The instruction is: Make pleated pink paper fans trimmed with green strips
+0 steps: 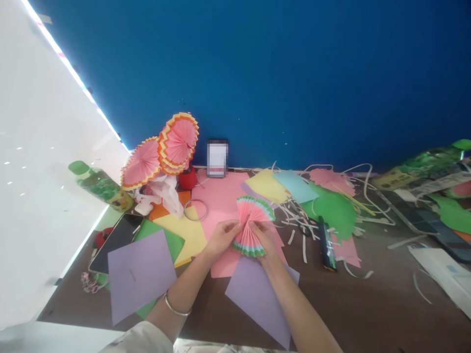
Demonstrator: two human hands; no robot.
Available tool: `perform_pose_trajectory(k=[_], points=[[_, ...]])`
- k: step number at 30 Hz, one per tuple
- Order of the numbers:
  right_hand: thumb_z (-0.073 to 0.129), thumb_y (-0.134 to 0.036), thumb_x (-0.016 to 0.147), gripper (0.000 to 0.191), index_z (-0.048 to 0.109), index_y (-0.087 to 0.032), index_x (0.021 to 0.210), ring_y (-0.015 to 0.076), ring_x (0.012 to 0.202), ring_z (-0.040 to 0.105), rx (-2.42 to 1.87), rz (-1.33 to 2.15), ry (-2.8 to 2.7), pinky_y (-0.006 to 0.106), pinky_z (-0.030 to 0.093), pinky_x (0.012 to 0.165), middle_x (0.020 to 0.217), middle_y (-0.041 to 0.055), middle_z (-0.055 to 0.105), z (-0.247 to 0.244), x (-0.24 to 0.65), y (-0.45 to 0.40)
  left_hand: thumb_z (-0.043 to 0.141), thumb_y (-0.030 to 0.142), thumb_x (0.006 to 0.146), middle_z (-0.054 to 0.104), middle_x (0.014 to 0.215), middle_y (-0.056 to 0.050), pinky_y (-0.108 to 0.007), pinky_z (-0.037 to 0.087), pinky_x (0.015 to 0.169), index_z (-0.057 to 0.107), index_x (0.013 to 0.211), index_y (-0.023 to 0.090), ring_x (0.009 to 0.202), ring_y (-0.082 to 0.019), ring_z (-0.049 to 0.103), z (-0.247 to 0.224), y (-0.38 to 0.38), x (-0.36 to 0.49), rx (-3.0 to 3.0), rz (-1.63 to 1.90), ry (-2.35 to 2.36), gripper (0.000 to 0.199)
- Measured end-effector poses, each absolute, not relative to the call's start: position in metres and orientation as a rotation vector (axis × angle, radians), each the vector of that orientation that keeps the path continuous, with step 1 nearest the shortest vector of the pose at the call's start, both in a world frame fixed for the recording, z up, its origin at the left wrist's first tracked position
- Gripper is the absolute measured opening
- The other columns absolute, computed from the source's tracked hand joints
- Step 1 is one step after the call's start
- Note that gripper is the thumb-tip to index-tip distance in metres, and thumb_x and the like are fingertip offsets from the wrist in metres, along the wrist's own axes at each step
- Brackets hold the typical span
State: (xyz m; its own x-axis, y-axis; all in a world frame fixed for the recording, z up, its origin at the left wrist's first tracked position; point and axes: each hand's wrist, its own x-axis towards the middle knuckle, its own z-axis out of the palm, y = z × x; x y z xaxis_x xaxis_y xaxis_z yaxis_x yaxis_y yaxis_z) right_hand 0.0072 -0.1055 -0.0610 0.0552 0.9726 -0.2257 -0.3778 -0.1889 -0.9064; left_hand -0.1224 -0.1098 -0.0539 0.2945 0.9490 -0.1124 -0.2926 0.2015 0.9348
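Note:
A pleated paper fan [253, 211], pink with a green and pale edge, is held over the middle of the desk. It spreads out above and below a pinched centre. My left hand [225, 234] grips its left side with thumb and fingers together. On the other side my right hand [264, 236] pinches it near the centre. Beneath the hands lie pink paper sheets [221, 196], and a purple sheet [259, 299] lies nearer to me, partly under my right forearm. A bangle [176, 308] is on my left wrist.
Two pleated paper rosettes [180, 139] stand at the back left beside a green-capped bottle [99, 186]. A phone [217, 159] leans against the blue wall. Paper strips [294, 211], a dark cutter-like tool [327, 245] and green paper [334, 208] lie to the right. A tablet [114, 242] lies left.

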Motion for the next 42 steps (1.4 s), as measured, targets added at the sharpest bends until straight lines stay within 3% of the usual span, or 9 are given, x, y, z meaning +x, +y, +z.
perform_pose_trajectory(k=[24, 35, 42], points=[[0.079, -0.034, 0.051, 0.027, 0.066, -0.019, 0.07, 0.0235, 0.072, 0.065, -1.101, 1.494, -0.65, 0.036, 0.052, 0.067, 0.068, 0.0026, 0.068, -0.0593, 0.0053, -0.104, 0.053, 0.052, 0.074, 0.061, 0.069, -0.003, -0.028, 0.041, 0.065, 0.068, 0.075, 0.013, 0.068, -0.017, 0.052, -0.0549, -0.1112, -0.1248, 1.094, 0.987, 0.893, 0.043], [0.077, -0.031, 0.055, 0.039, 0.063, -0.02, 0.091, 0.0254, 0.082, 0.065, -1.047, 1.513, -0.658, 0.036, 0.052, 0.071, 0.081, 0.0048, 0.069, -0.0599, 0.0049, -0.1035, 0.054, 0.055, 0.072, 0.057, 0.062, -0.003, -0.028, 0.041, 0.061, 0.068, 0.071, 0.012, 0.066, -0.016, 0.05, -0.0563, -0.1103, -0.126, 1.117, 0.974, 0.893, 0.045], [0.077, -0.027, 0.056, 0.038, 0.062, -0.019, 0.089, 0.0237, 0.08, 0.065, -1.031, 1.511, -0.659, 0.034, 0.053, 0.07, 0.077, 0.0033, 0.068, -0.0613, 0.0044, -0.103, 0.056, 0.054, 0.072, 0.057, 0.062, -0.003, -0.028, 0.04, 0.064, 0.067, 0.071, 0.01, 0.067, -0.016, 0.05, -0.0538, -0.112, -0.127, 1.107, 0.953, 0.878, 0.045]])
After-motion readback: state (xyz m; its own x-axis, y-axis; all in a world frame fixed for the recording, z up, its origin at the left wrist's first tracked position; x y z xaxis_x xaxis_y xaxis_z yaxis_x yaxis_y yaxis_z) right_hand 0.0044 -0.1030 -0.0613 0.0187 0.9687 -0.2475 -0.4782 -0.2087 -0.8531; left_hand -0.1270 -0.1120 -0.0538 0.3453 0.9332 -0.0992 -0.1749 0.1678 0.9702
